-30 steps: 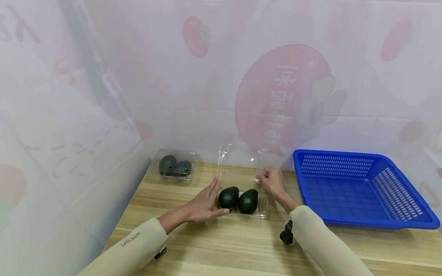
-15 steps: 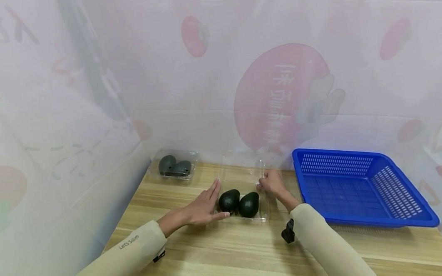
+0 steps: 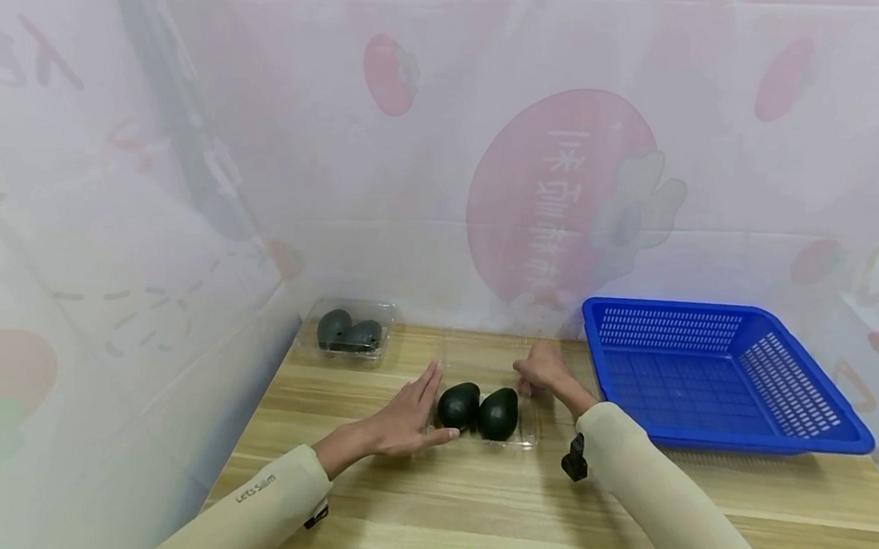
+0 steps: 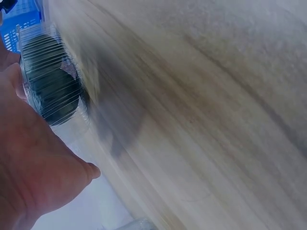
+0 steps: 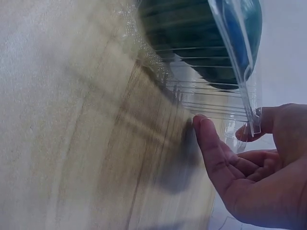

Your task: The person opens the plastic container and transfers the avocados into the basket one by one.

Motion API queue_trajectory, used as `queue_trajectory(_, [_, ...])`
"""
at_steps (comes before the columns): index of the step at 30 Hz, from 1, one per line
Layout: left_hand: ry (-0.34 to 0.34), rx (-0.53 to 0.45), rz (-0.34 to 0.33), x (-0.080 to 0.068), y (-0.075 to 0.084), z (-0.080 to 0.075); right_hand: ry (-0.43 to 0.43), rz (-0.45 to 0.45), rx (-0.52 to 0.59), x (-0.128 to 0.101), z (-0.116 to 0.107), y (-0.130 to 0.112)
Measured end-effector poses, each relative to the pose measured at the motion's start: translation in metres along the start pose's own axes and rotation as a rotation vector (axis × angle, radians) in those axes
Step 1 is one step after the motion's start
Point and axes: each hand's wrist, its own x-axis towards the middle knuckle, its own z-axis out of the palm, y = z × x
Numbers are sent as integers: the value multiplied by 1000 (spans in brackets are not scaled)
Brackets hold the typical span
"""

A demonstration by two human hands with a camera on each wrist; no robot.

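A clear plastic clamshell box [image 3: 526, 432] sits on the wooden table [image 3: 451, 498] with two dark avocados [image 3: 484, 411] inside. My left hand [image 3: 417, 408] lies flat with straight fingers against the box's left side. My right hand [image 3: 532, 377] pinches the edge of the box's clear lid [image 3: 485, 362], which is tipped low over the avocados. In the right wrist view, the thumb and fingers [image 5: 249, 132] hold the lid's tab [image 5: 253, 112] beside the ribbed box wall [image 5: 192, 91]. In the left wrist view, an avocado [image 4: 50, 81] shows through the ribbed plastic next to my left hand [image 4: 33, 167].
A second clear box [image 3: 353, 333] holding two avocados stands shut at the table's back left corner. A blue slotted basket [image 3: 721, 376] lies to the right of my right hand. A printed plastic sheet [image 3: 555, 194] walls in the back and left sides.
The lid has swung from upright down toward the avocados, with my right hand following it down. The left hand stays against the box's side.
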Motion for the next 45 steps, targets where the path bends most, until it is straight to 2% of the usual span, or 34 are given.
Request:
queue_trajectory(2, [3, -10, 2, 0, -1, 2, -4, 1, -13, 13, 7, 15])
queue_trajectory(4, [8, -24, 4, 0, 0, 3, 7, 0, -37, 18, 9, 19])
queue_trajectory(8, [9, -37, -1, -2, 0, 3, 7, 26, -85, 22, 10, 20])
queue_trajectory(16, [8, -62, -13, -4, 4, 1, 1, 13, -137, 31, 10, 24])
queue_trajectory(20, [-1, -84, -27, -4, 5, 1, 11, -9, -177, 38, 12, 30])
queue_trajectory(24, [-3, -101, -34, -5, 5, 1, 54, -78, -225, 40, 13, 31])
queue_trajectory(26, [-3, -109, -32, -5, 5, 1, 87, -126, -249, 31, 9, 22])
queue_trajectory(32, [-12, -113, -43, -4, 7, 2, 63, -129, -255, -42, -32, -68])
queue_trajectory(34, [-12, -109, -48, -4, 7, 3, 49, -123, -259, -59, -41, -87])
queue_trajectory(38, [-10, -98, -55, -3, 6, 4, 46, -123, -309, -72, -49, -101])
queue_trajectory(45, [-12, -101, -51, -3, 6, 4, 27, -169, -344, -79, -52, -102])
